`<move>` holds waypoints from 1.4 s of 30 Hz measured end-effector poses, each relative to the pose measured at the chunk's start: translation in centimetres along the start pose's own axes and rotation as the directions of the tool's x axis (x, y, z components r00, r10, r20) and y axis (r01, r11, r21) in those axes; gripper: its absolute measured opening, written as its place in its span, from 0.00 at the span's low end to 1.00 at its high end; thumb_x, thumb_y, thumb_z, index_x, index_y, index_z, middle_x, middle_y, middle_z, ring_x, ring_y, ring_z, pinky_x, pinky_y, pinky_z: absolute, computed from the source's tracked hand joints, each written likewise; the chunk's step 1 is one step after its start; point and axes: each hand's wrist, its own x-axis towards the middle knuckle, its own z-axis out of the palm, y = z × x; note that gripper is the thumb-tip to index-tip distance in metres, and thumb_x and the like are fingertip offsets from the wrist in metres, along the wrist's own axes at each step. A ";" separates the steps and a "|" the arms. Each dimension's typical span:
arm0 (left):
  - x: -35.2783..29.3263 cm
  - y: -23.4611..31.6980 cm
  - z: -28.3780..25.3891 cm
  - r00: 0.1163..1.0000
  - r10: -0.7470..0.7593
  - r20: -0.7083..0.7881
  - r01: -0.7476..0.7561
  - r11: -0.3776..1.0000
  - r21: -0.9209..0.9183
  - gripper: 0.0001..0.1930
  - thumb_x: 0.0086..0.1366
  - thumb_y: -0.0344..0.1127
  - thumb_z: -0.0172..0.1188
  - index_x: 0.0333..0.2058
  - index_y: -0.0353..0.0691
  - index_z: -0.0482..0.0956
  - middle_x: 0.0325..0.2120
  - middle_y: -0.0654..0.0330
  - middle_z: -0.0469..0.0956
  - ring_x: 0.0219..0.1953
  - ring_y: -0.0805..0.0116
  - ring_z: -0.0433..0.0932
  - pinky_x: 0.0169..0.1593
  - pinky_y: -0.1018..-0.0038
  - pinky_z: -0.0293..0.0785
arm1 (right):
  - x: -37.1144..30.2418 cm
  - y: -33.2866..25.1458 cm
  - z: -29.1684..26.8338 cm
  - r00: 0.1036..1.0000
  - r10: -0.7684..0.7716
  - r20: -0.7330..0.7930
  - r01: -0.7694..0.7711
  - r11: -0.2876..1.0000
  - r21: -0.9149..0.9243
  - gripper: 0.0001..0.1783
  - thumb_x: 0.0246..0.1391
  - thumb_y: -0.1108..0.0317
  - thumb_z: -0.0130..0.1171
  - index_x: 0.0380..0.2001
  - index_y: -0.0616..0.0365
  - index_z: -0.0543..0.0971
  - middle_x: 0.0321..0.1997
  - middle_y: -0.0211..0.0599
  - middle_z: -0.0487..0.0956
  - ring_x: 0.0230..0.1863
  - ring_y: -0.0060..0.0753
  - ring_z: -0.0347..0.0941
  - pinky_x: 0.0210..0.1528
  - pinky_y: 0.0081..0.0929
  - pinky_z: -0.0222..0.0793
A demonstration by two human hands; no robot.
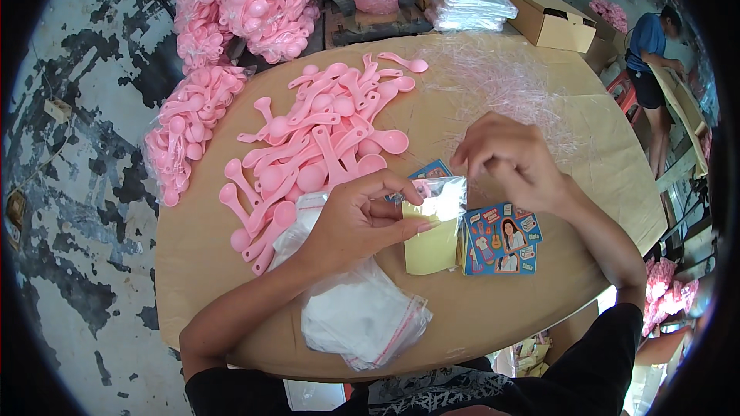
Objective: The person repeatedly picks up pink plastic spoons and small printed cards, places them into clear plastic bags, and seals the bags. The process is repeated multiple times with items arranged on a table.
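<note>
My left hand (368,212) pinches a small clear plastic bag (441,199) between thumb and fingers. Inside the bag sits a plain pale-yellow card (430,243), upright, with the shiny plastic top above it. To the right of the bag's top, my right hand (512,158) is raised with its fingers curled in; they are slightly blurred, and anything they hold cannot be made out. Just right of the bag lie blue printed cards (501,239) with pictures on them. A stack of empty clear bags (358,316) rests under and below my left forearm.
Pink plastic scoops (316,131) are heaped on the brown-covered table (601,185). Thin clear strips (501,69) lie tangled behind my right hand. Bags full of scoops (250,8) stand back left; stacked plastic sleeves (470,8) and a cardboard box (547,19) back right. Another person (651,54) works farther off.
</note>
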 end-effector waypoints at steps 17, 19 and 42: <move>-0.2 -0.1 -0.8 0.993 0.093 -0.075 -0.111 0.950 -0.291 0.29 0.73 0.51 0.38 0.65 0.41 0.48 0.60 0.44 0.62 0.56 0.49 0.71 0.60 0.57 0.67 | -3.4 -9.3 -13.1 0.820 0.570 -0.060 -0.567 0.822 0.059 0.12 0.51 0.74 0.61 0.40 0.60 0.76 0.38 0.26 0.77 0.39 0.15 0.71 0.39 0.18 0.66; -0.2 0.0 -0.8 0.993 0.085 -0.079 -0.105 0.948 -0.301 0.29 0.73 0.51 0.38 0.65 0.40 0.50 0.59 0.44 0.62 0.56 0.49 0.71 0.60 0.58 0.68 | -5.0 -11.9 -15.2 0.638 0.716 0.281 -0.629 0.696 -0.346 0.05 0.50 0.76 0.61 0.32 0.59 0.80 0.31 0.30 0.82 0.33 0.20 0.76 0.38 0.19 0.68; -1.1 2.1 -0.1 0.975 0.218 -0.042 -0.221 0.937 -0.269 0.26 0.73 0.49 0.39 0.61 0.35 0.57 0.54 0.43 0.69 0.53 0.55 0.75 0.57 0.63 0.71 | 5.4 -12.3 6.2 0.604 0.543 0.583 -0.519 0.824 -0.229 0.14 0.53 0.57 0.64 0.27 0.59 0.80 0.25 0.40 0.80 0.30 0.40 0.79 0.34 0.36 0.72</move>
